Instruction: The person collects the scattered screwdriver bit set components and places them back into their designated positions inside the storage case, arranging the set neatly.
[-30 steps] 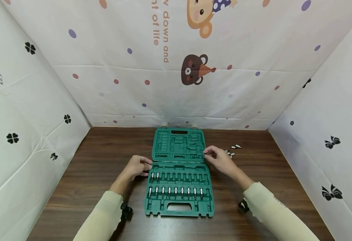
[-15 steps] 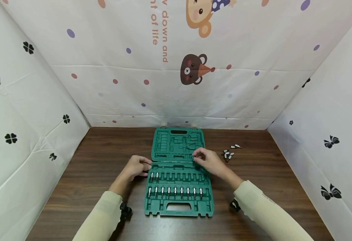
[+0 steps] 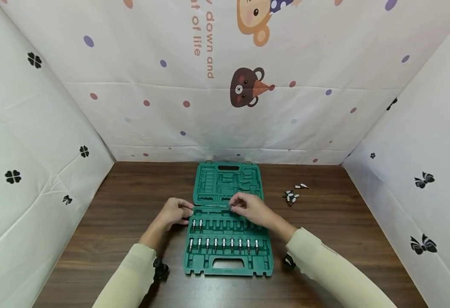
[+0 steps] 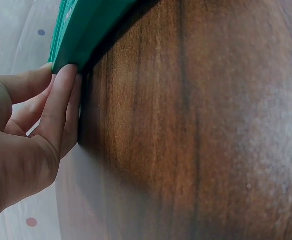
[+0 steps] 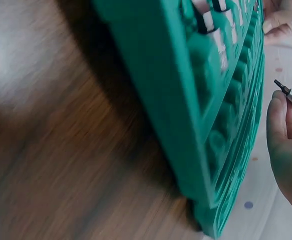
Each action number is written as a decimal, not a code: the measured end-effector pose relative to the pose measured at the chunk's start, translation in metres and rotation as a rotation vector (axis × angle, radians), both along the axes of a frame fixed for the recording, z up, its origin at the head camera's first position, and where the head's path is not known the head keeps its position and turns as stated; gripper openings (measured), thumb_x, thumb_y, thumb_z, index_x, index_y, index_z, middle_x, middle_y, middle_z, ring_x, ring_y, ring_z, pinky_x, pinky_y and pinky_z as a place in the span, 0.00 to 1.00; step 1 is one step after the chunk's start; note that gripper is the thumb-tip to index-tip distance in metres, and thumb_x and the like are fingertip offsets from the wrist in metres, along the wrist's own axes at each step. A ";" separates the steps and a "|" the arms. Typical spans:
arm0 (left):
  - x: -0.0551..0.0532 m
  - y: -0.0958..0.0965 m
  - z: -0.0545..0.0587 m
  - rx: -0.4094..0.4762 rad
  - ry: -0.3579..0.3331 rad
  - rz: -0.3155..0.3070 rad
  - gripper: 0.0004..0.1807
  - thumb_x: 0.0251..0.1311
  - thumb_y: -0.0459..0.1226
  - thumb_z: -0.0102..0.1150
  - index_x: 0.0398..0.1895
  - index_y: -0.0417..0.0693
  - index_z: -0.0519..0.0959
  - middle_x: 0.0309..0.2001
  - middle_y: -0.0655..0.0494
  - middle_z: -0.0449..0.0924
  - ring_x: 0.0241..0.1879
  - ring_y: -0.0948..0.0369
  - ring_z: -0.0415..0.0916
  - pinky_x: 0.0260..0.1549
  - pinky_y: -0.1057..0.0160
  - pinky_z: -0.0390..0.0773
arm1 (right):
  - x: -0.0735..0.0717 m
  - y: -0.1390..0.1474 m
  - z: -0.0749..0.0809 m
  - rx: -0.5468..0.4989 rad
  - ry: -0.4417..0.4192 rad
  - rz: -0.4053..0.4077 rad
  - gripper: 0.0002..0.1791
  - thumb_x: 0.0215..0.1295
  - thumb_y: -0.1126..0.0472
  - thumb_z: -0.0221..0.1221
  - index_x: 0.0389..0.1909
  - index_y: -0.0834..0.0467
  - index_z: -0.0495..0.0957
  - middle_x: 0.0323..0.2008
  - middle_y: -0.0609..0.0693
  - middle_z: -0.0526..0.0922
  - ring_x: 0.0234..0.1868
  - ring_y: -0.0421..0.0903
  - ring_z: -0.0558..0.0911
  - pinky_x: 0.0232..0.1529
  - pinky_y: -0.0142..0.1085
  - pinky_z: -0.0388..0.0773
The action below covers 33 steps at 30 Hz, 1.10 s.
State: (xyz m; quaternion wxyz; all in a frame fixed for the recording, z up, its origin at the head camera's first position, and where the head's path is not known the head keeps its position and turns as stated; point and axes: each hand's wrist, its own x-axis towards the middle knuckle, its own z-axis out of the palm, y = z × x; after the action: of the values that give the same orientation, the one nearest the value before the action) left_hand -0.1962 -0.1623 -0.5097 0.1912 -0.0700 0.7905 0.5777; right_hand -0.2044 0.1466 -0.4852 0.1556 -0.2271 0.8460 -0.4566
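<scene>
Bit (image 5: pixel 283 88): one, above the case (image 3: pixel 194 263), pinched by the right hand (image 3: pixel 251 209), tip angled toward the left hand (image 4: pixel 28 145), which pinches the case edge. Slots (image 3: pixel 222 224): unfilled, between the hands, nearer the right.

We see a dark brown wood-grain table (image 3: pixel 82 248) across the lower half of the frame, an unfolded green case (image 3: pixel 198 263) lying on it at lower centre, a small heap of metal bits (image 3: pixel 288 193) right of centre, two more bits (image 3: pixel 303 185) just above.
</scene>
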 end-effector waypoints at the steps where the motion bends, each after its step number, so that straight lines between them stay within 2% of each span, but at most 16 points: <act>1: 0.000 0.000 0.000 0.001 0.000 0.000 0.12 0.70 0.27 0.60 0.54 0.34 0.83 0.47 0.39 0.85 0.37 0.57 0.84 0.34 0.56 0.89 | 0.000 -0.003 0.000 0.000 -0.007 0.015 0.09 0.75 0.62 0.61 0.52 0.59 0.80 0.45 0.47 0.85 0.46 0.42 0.84 0.43 0.33 0.84; 8: -0.002 0.000 -0.002 0.002 -0.002 0.001 0.12 0.70 0.27 0.59 0.54 0.34 0.83 0.47 0.40 0.85 0.39 0.56 0.85 0.35 0.57 0.89 | 0.002 -0.020 0.001 0.004 -0.003 0.118 0.09 0.74 0.62 0.62 0.50 0.59 0.81 0.44 0.47 0.85 0.45 0.42 0.84 0.44 0.33 0.84; 17: -0.002 -0.001 -0.003 -0.003 0.001 -0.003 0.12 0.70 0.27 0.59 0.54 0.34 0.83 0.46 0.41 0.85 0.40 0.56 0.85 0.35 0.57 0.89 | 0.000 -0.040 -0.002 0.082 0.030 0.159 0.06 0.72 0.60 0.65 0.47 0.52 0.84 0.42 0.40 0.86 0.42 0.35 0.83 0.43 0.31 0.83; 33: -0.004 0.000 -0.004 -0.011 0.004 0.007 0.12 0.70 0.26 0.59 0.53 0.34 0.83 0.45 0.40 0.85 0.38 0.57 0.84 0.33 0.57 0.89 | -0.004 -0.066 -0.004 0.196 0.063 0.245 0.04 0.71 0.61 0.66 0.43 0.51 0.85 0.39 0.40 0.87 0.39 0.32 0.83 0.42 0.28 0.82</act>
State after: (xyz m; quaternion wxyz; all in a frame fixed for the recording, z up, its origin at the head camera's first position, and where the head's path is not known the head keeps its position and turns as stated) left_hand -0.2000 -0.1620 -0.5140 0.1872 -0.0725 0.7937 0.5742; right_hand -0.2087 0.0803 -0.4887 0.2052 -0.3266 0.8569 -0.3420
